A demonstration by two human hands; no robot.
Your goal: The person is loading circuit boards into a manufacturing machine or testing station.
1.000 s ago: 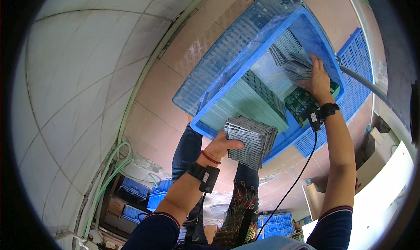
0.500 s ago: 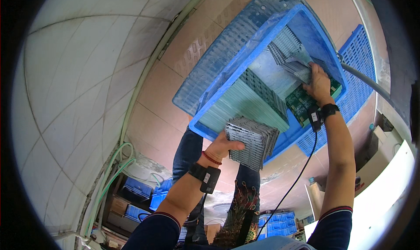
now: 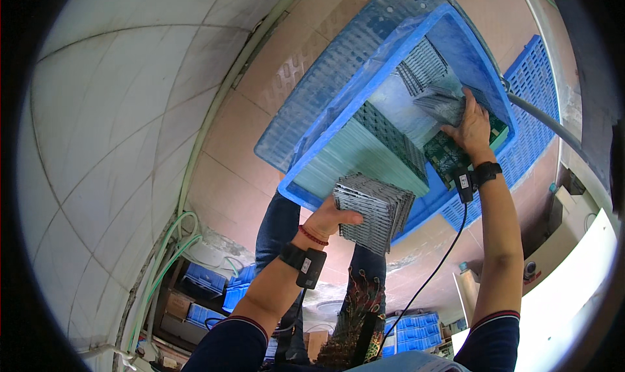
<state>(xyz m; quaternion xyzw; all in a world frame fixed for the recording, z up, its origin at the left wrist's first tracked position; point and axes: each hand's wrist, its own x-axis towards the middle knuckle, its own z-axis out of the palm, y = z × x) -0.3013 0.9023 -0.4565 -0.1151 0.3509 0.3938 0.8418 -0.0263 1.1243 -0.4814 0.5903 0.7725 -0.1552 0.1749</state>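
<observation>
A thick stack of thin grey slotted panels (image 3: pixel 372 210) is gripped in my left hand (image 3: pixel 323 219), thumb on top, over the near edge of a blue bin (image 3: pixel 389 68). Inside the bin at the far right, my right hand (image 3: pixel 474 132) has its fingers curled round a smaller bunch of grey panels (image 3: pixel 444 105), tilted and slightly blurred. More grey panels (image 3: pixel 423 62) stand at the bin's far end. A long row of pale green boards (image 3: pixel 371 152) packs the near left side. Green circuit boards (image 3: pixel 448 157) lie below my right hand.
Another blue tub (image 3: pixel 309 101) sits against the bin's left side. A blue slatted crate (image 3: pixel 537 79) lies on the right. Green hoses (image 3: pixel 172 261) run along the tiled wall (image 3: pixel 124 124). From my right wrist hangs a black cable (image 3: pixel 433 268). Blue trays (image 3: pixel 416 333) are stacked behind my legs.
My right hand has shifted slightly left and nearer, its bunch of panels tilting with it. My left hand keeps its stack in nearly the same place.
</observation>
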